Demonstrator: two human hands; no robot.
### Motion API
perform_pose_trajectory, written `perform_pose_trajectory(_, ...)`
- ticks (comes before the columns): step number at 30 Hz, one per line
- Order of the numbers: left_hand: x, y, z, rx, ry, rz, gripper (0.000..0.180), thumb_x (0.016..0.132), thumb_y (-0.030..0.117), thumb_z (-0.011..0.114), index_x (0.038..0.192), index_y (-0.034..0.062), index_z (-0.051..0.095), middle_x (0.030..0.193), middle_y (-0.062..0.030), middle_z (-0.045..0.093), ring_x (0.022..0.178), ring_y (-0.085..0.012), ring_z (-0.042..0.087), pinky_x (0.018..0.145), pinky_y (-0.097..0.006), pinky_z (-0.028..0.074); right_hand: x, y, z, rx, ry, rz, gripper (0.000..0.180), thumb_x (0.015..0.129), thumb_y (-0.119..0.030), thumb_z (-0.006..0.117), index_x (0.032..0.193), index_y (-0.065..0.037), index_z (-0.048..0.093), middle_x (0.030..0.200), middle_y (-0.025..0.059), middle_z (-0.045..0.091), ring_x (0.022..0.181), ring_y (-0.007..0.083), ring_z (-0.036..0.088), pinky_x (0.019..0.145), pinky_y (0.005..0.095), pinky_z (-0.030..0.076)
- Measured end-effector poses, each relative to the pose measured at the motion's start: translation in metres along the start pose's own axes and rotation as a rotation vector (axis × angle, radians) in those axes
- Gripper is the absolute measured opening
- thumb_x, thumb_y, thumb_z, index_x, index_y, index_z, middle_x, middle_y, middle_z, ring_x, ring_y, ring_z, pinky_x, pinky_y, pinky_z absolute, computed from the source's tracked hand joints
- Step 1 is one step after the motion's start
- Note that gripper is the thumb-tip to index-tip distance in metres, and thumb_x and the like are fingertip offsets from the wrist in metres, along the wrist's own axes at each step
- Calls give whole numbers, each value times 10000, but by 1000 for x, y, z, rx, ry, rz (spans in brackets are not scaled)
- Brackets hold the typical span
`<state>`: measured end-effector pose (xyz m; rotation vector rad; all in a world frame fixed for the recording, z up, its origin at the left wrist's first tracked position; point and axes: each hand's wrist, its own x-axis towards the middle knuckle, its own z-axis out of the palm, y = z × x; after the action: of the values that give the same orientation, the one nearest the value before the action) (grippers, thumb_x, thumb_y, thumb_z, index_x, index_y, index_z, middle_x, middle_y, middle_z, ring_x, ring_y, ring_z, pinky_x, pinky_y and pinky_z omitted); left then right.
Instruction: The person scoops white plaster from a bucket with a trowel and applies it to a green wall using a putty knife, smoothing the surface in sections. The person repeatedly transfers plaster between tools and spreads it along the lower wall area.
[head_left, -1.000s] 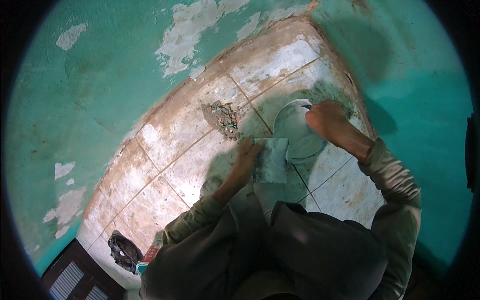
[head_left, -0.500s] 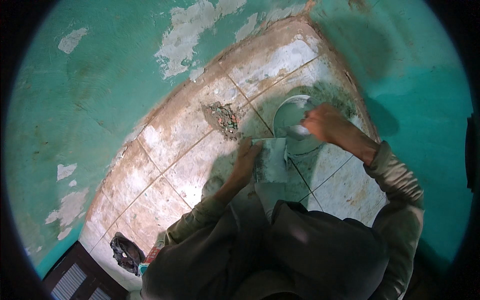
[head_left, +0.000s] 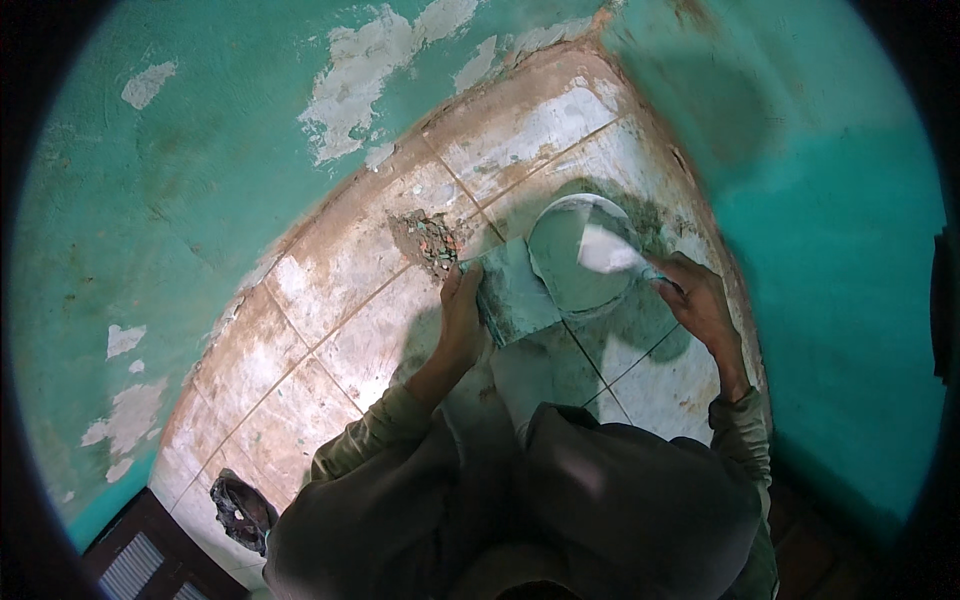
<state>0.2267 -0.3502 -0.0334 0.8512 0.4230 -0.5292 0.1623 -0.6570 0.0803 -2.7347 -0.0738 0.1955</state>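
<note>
My left hand grips a flat, square plate by its left edge. The plate is smeared grey-green and is tilted, with its right edge overlapping the left side of a round white bucket. Pale, smooth paste shows inside the bucket. In my right hand is a putty knife, held by its handle from the right. Its bright, pale blade lies over the bucket and points left. Whether the blade touches the paste I cannot tell.
A small heap of rubble lies on the dirty tiled floor, left of the bucket. Green walls with peeling patches meet in the far corner. A crumpled black bag sits at lower left, near a dark louvred panel.
My right hand has moved right and down, drawing the putty knife out so its blade shows. The plate has turned and tilted, shifting left and up toward the bucket's side.
</note>
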Motion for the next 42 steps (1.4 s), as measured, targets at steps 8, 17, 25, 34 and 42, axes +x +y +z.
perform_pose_trajectory(8,5,-1,-23,113,-93,-158,198,958,223,514,1020,41,561,912,-49,619,817,-133,609,716,-291,518,29,3,16,-92,-60,-13,367,868,-205,646,1185,-26,598,1113,185,660,967,357,651,832,446,514)
perform_pose_trajectory(17,3,-17,-29,395,-185,-79,550,977,270,530,1332,-130,403,1027,-35,587,917,-89,530,822,-246,441,-28,-18,103,90,-58,255,375,887,-159,588,1217,2,507,1176,232,578,1026,404,603,884,487,486)
perform_pose_trajectory(25,3,-6,-23,686,-154,-27,658,994,301,516,1421,-144,287,1215,-119,566,1102,-154,520,960,-270,409,-15,-42,116,603,-15,553,377,893,-193,599,1174,54,550,930,193,633,804,307,639,701,392,501)
perform_pose_trajectory(34,0,4,-14,217,-79,21,229,999,220,494,1111,28,546,950,-38,621,859,-105,592,760,-263,497,-25,-24,80,1047,80,699,368,905,-208,628,1213,-12,579,789,4,618,558,56,515,451,213,357)
perform_pose_trajectory(42,13,6,26,114,-123,-130,220,947,244,520,1036,50,573,937,-54,608,850,-160,596,779,-332,504,-40,-33,26,937,230,448,302,873,-80,652,1167,-29,601,922,50,631,730,109,563,588,254,426)
